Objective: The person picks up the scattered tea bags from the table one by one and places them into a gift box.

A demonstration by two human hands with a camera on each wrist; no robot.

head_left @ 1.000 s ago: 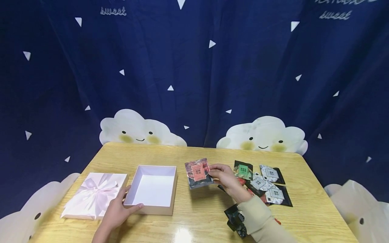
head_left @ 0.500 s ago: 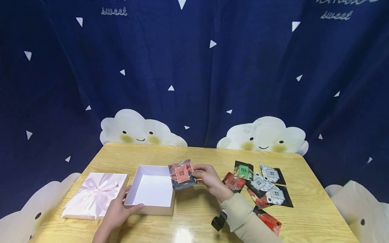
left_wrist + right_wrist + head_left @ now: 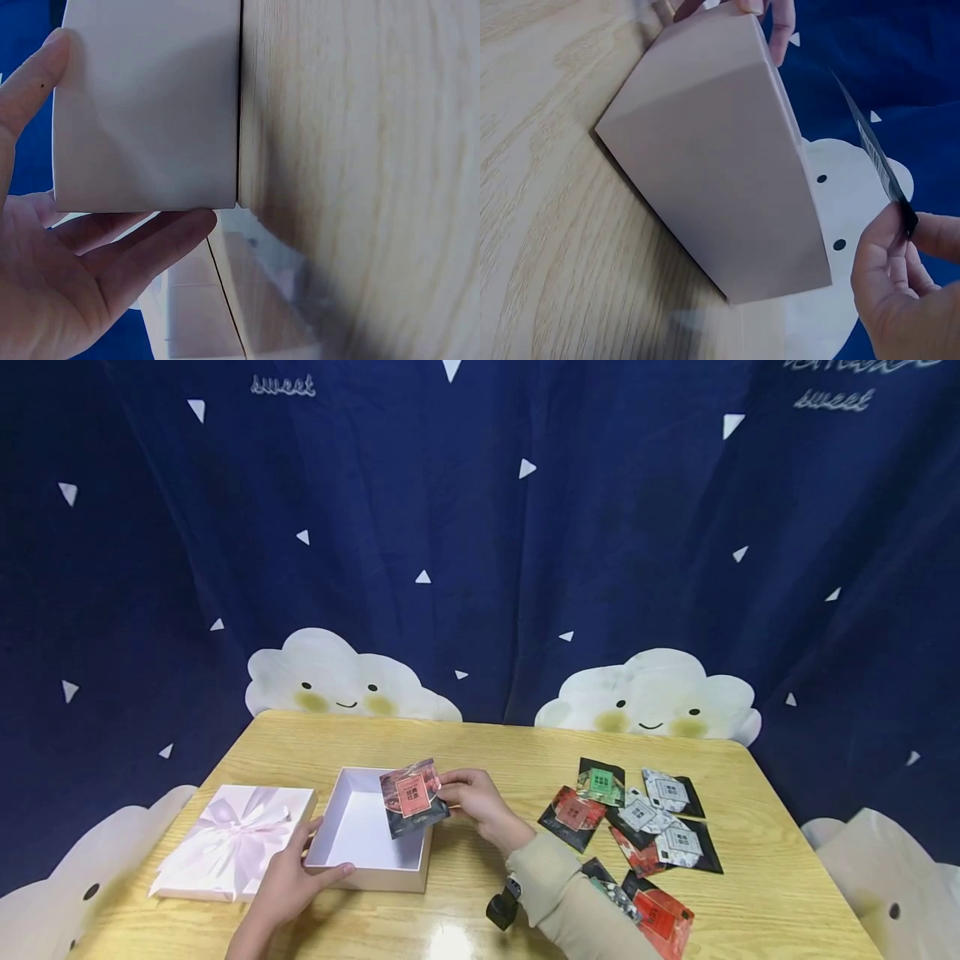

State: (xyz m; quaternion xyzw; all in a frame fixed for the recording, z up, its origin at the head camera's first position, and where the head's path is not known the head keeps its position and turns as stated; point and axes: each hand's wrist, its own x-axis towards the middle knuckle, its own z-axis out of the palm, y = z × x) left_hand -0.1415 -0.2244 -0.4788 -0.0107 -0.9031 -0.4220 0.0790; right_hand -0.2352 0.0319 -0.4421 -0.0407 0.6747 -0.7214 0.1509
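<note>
My right hand [image 3: 480, 803] pinches a red-labelled tea sachet [image 3: 412, 797] by its right edge, between thumb and fingers. The sachet is tilted above the right part of an open pale pink box [image 3: 375, 878], whose visible inside is white. In the right wrist view the sachet [image 3: 871, 154] appears nearly edge-on, apart from the box [image 3: 697, 165]. My left hand [image 3: 292, 877] holds the box at its near left corner, thumb at the front rim and fingers along the left wall. The left wrist view shows those fingers [image 3: 150, 259] against the box wall [image 3: 150, 112].
A pink lid with a ribbon bow [image 3: 238, 835] lies left of the box. Several sachets are spread at the right, among them a green-labelled one [image 3: 602, 782], a red one [image 3: 573, 817] and a silver-labelled one [image 3: 681, 842]. The wooden table [image 3: 480, 902] ends before a blue curtain [image 3: 480, 568].
My right hand has carried the tea sachet leftward, from right of the box to above it. Sachets behind the right arm have come into view. The left hand has stayed at the box corner.
</note>
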